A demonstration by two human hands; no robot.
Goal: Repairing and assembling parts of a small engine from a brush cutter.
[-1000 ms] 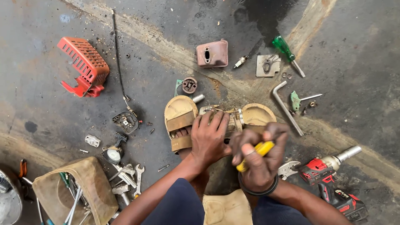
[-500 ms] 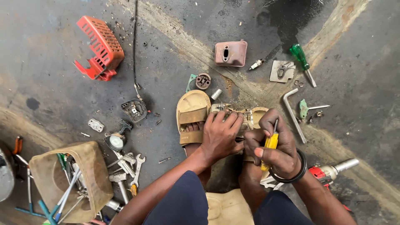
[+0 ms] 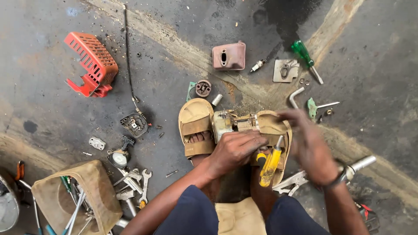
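- The person's left hand [image 3: 237, 150] lies palm down with fingers curled over the dirty, pale metal engine block [image 3: 233, 123], pressing it in place between the two feet.
- The right hand [image 3: 307, 141] is blurred; its fingers look loosely bent above the far end of the block, and whether they grip anything cannot be told.
- Between the two hands, a yellow-handled screwdriver [image 3: 270, 163] lies tilted on the right foot, touching neither palm.
- The block sits wedged between two tan rubber slide sandals [image 3: 196, 126] worn by the person, just beyond the left hand's knuckles.
- Just below the right wrist lies a silvery metal plier-like tool [image 3: 292, 181].
- Left of the left forearm, a worn tan cloth tool bag [image 3: 78, 196] holds wrenches, with more loose spanners [image 3: 139, 182] beside it.
- Beyond the left hand rests a small round rusty clutch part [image 3: 203, 88].
- Farther beyond the hands sits a dull pink boxy metal muffler [image 3: 229, 56] with a small spark plug [image 3: 257, 65] beside it.
- Beyond the right hand lies a green-handled screwdriver [image 3: 305, 58].
- Far to the left of both hands lies a red slotted plastic engine cover [image 3: 90, 64].
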